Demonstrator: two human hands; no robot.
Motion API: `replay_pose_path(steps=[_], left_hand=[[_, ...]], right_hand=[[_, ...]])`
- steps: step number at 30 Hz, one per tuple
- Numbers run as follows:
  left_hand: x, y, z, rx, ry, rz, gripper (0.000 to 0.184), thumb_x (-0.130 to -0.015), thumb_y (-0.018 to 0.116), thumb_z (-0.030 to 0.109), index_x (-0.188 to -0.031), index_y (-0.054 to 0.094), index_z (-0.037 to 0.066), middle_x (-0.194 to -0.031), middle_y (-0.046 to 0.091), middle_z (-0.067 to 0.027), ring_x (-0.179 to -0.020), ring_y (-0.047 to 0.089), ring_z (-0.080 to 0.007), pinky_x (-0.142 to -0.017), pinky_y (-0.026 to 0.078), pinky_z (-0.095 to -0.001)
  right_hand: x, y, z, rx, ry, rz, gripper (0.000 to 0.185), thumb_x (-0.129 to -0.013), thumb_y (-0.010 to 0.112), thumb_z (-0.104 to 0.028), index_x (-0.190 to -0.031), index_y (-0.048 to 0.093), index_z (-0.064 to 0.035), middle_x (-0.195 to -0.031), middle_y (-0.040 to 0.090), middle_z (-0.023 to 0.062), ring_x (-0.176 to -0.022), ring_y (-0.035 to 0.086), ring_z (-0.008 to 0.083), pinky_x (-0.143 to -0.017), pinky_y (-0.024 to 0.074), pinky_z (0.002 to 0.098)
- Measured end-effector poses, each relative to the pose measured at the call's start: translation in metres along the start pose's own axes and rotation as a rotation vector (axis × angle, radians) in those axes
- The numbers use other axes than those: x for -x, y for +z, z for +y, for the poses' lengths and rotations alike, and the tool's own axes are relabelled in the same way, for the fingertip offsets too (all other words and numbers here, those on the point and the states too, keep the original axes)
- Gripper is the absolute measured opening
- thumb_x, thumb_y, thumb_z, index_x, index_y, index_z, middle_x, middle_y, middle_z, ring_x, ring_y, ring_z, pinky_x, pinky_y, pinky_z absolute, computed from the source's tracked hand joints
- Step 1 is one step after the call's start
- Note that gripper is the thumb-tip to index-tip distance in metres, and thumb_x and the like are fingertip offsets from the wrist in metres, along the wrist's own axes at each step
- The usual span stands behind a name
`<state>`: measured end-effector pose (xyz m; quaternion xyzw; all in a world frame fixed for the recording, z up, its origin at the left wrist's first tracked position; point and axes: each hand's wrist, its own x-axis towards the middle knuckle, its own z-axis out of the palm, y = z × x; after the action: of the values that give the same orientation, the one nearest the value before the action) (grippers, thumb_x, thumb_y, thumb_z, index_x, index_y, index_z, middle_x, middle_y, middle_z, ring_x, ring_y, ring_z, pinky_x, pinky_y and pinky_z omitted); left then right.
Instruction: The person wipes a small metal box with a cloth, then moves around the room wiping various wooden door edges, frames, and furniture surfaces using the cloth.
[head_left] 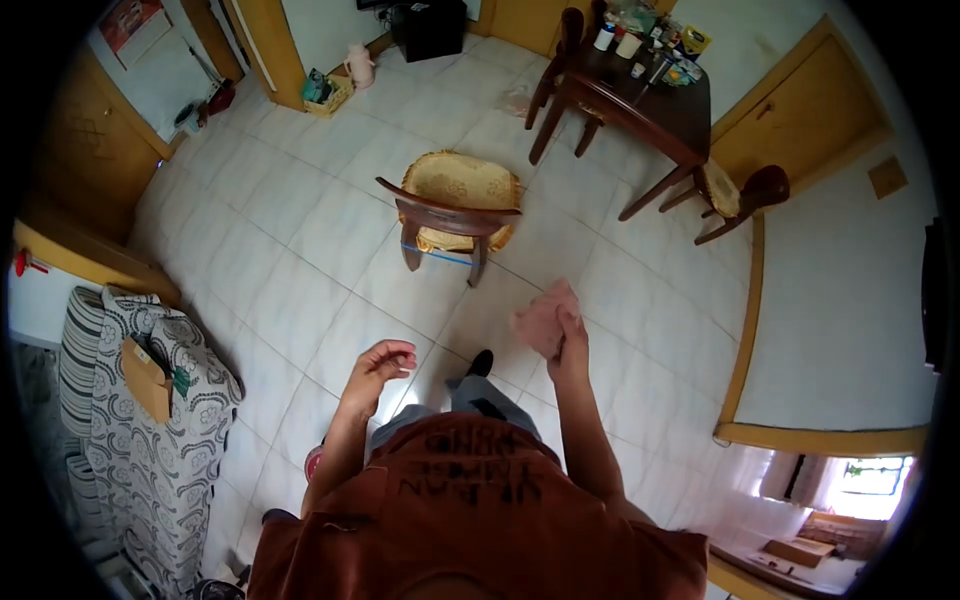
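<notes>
A pink cloth (545, 318) hangs from my right hand (569, 350), which grips it between thumb and fingers above the tiled floor. My left hand (380, 372) is held in the air in front of my body, its fingers loosely bent and apart, with nothing visible in it. Ahead of both hands stands a dark wooden chair (450, 215) with a yellow patterned seat cushion (460, 182). Its backrest faces me, and a blue strip runs between its rear legs. Neither hand touches the chair.
A dark wooden table (640, 100) crowded with bottles and packets is at the back right, with another chair (735, 195) beside it. On the left, a patterned sofa cover (190, 450) carries an open cardboard box (148, 380). A basket (330, 97) and pink thermos (359, 66) stand farther back.
</notes>
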<state>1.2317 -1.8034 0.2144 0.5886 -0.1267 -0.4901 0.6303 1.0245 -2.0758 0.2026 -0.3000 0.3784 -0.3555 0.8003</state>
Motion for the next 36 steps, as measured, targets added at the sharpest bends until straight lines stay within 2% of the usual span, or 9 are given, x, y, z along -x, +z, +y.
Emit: replay_pose_path(steps=[8,10,11,12,14,20,24,30,36], left_hand=[[-0.091,0.011,0.040,-0.088,0.076,0.168,0.022,-0.096,0.064,0.010,-0.117,0.068,0.005,-0.102,0.069,-0.0061,-0.097,0.066,-0.0164,-0.083,0.053,-0.0313],[-0.121,0.008,0.042,-0.156,0.109,0.106,0.022,-0.097,0.061,0.009,-0.118,0.067,0.005,-0.101,0.069,-0.0058,-0.096,0.066,-0.0165,-0.085,0.052,-0.0316],[-0.143,0.002,0.042,-0.204,0.110,0.067,0.025,-0.096,0.062,0.007,-0.121,0.066,0.005,-0.105,0.069,-0.0056,-0.099,0.065,-0.0164,-0.086,0.051,-0.0311],[-0.165,-0.004,0.044,-0.250,0.112,0.042,0.028,-0.095,0.062,0.005,-0.123,0.064,0.004,-0.110,0.069,-0.0055,-0.102,0.065,-0.0162,-0.087,0.051,-0.0306],[-0.221,-0.013,0.040,-0.431,0.225,-0.009,0.033,-0.095,0.062,0.006,-0.128,0.062,0.004,-0.119,0.066,-0.0080,-0.109,0.062,-0.0199,-0.092,0.050,-0.0338],[-0.338,-0.013,0.081,-1.165,0.547,-0.315,0.053,-0.099,0.059,0.016,-0.148,0.045,0.002,-0.146,0.048,-0.0228,-0.135,0.044,-0.0408,-0.112,0.036,-0.0472],[-0.394,-0.008,0.082,-1.265,0.358,-0.649,0.047,-0.102,0.051,0.018,-0.143,0.046,-0.005,-0.140,0.050,-0.0301,-0.130,0.047,-0.0463,-0.110,0.038,-0.0491],[-0.398,-0.003,0.072,-1.418,0.689,-0.836,0.061,-0.095,0.064,0.026,-0.146,0.044,0.000,-0.127,0.059,-0.0277,-0.115,0.056,-0.0463,-0.099,0.044,-0.0527],[-0.415,-0.014,0.061,-1.345,0.764,-0.880,0.060,-0.095,0.063,0.027,-0.146,0.044,0.002,-0.125,0.059,-0.0277,-0.110,0.057,-0.0474,-0.094,0.046,-0.0525]], right_hand=[[-0.178,0.028,0.065,-0.115,-0.185,-0.408,0.016,-0.100,0.061,-0.026,-0.103,0.062,-0.0110,-0.094,0.066,0.0035,-0.089,0.067,0.0169,-0.075,0.0561,0.0328],[-0.251,0.003,0.119,-0.264,0.364,-0.134,0.026,-0.102,0.054,-0.034,-0.100,0.062,-0.0096,-0.084,0.066,0.0055,-0.079,0.067,0.0201,-0.057,0.0544,0.0359],[-0.274,-0.004,0.149,-0.680,0.241,-0.695,0.031,-0.104,0.049,-0.036,-0.106,0.060,-0.0076,-0.091,0.069,0.0090,-0.083,0.069,0.0231,-0.053,0.0559,0.0378],[-0.280,0.025,0.161,-0.351,0.232,0.227,0.035,-0.104,0.046,-0.038,-0.113,0.059,-0.0063,-0.097,0.070,0.0111,-0.086,0.071,0.0260,-0.057,0.0583,0.0384],[-0.304,0.033,0.186,-0.495,0.341,0.356,0.035,-0.102,0.048,-0.042,-0.111,0.060,-0.0103,-0.092,0.069,0.0107,-0.082,0.070,0.0283,-0.060,0.0581,0.0426],[-0.249,0.112,0.124,-0.729,0.459,0.267,0.033,-0.105,0.043,-0.042,-0.106,0.060,-0.0141,-0.092,0.066,0.0094,-0.073,0.068,0.0294,-0.065,0.0597,0.0434],[-0.269,0.145,0.132,-0.835,0.416,0.657,0.051,-0.101,0.048,-0.053,-0.133,0.055,-0.0139,-0.130,0.060,0.0160,-0.108,0.065,0.0351,-0.094,0.0514,0.0564],[-0.296,0.130,0.160,-1.261,0.202,0.374,0.054,-0.103,0.036,-0.040,-0.148,0.047,-0.0129,-0.154,0.047,0.0071,-0.144,0.036,0.0267,-0.122,0.0254,0.0417],[-0.285,0.105,0.165,-0.968,-0.044,0.528,0.043,-0.103,0.046,-0.034,-0.139,0.054,-0.0117,-0.136,0.055,0.0108,-0.128,0.050,0.0251,-0.109,0.0387,0.0394]])
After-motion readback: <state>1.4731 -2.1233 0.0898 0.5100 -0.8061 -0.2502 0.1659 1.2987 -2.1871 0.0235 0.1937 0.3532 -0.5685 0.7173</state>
